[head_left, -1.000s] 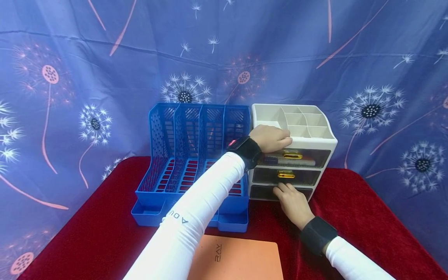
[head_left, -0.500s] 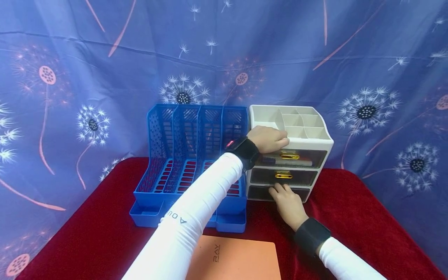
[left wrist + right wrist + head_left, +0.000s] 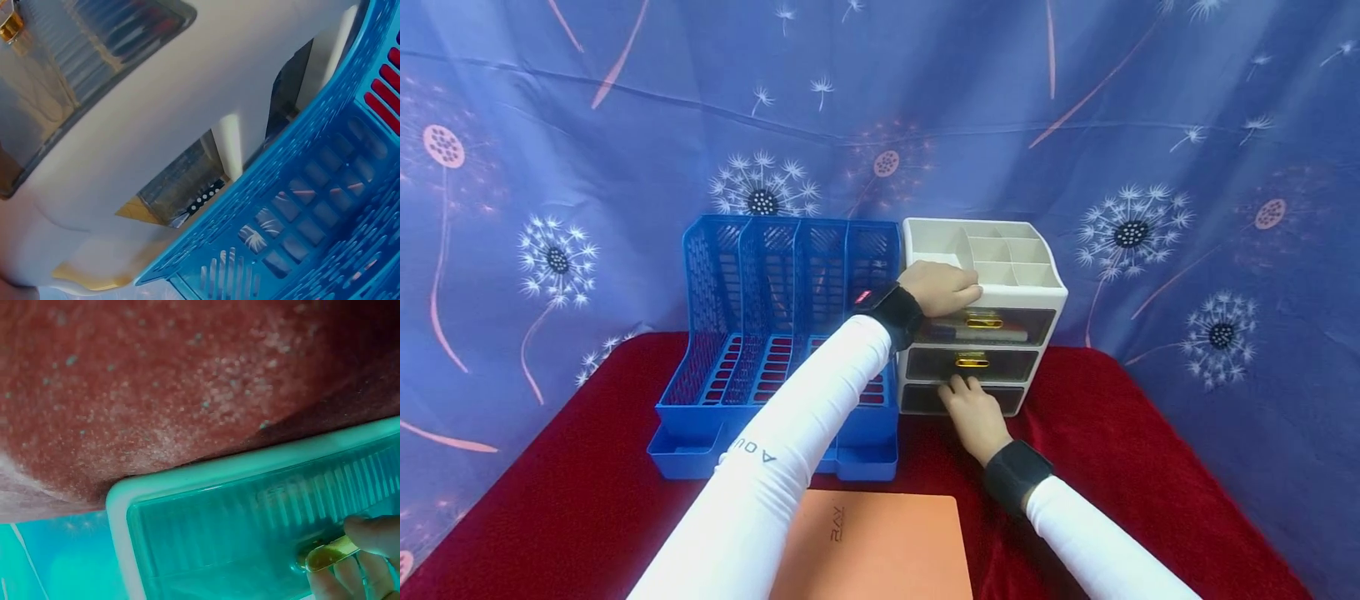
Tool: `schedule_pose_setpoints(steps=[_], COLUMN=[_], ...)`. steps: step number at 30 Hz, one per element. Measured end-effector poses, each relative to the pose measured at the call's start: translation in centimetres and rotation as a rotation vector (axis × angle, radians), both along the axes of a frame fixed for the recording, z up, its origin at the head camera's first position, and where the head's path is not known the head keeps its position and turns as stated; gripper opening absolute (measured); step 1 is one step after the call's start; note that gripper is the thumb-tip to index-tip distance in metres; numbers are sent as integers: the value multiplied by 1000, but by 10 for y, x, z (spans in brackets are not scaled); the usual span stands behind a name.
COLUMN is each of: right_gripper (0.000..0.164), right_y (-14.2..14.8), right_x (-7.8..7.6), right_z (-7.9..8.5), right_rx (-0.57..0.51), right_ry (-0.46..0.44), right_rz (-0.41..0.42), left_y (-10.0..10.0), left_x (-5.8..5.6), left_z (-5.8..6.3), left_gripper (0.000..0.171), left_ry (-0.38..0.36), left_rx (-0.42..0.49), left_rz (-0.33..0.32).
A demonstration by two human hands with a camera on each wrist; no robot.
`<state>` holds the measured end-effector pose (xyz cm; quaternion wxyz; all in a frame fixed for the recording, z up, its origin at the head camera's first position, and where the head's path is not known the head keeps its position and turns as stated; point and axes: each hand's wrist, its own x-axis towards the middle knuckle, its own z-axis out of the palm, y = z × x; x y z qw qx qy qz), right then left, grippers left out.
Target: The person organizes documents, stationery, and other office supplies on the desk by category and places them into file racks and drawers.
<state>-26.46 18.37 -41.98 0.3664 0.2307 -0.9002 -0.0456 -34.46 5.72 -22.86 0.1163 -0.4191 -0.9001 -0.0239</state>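
A white desk organizer (image 3: 1047, 279) with dark see-through drawers stands on the red cloth. My left hand (image 3: 938, 288) grips its top front edge, fingers bent over the rim; the left wrist view catches only a sliver of this hand in a lower corner. Low at the front, my right hand (image 3: 976, 419) reaches the bottom drawer (image 3: 922, 397). In the right wrist view, thumb and fingers pinch that drawer's gold handle (image 3: 331, 553). The drawers look closed. Marker-like items (image 3: 1000, 332) show through the top drawer.
Directly left of the organizer stands a blue file rack (image 3: 775, 325) with several slots, close against its side. An orange flat box or folder (image 3: 880, 550) marked RAY lies in front. A patterned blue curtain (image 3: 985, 167) hangs behind the red-covered table (image 3: 1120, 467).
The head view has turned right, so everything sits further left in it. Both hands keep their places on the organizer, and its drawers look the same.
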Motion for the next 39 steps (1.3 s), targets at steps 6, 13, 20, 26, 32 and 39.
schedule_pose_setpoints(steps=[6,13,20,26,32,39], right_gripper=[21,23,23,21,15,9], right_y=[-9,-17,-22,-19,-6,12], right_x=[-13,-26,-29,-27,-14,9], right_z=[2,6,8,10,10,13], right_rx=[-14,-63,-82,-138,-182,-232], right_ry=[-16,-26,-40,-80,-168,-303], right_rz=[-30,-35,-31,-37,-36,1], left_y=[-5,-14,-33,-66,-103,-144], left_x=[-9,-14,2,30,64,108], left_z=[2,9,27,41,22,1], left_gripper=[32,30,24,23,23,21], left_ry=[49,31,-30,-4,-10,20], left_rx=[35,93,188,247,269,295], left_rz=[31,33,-18,-40,-57,-51])
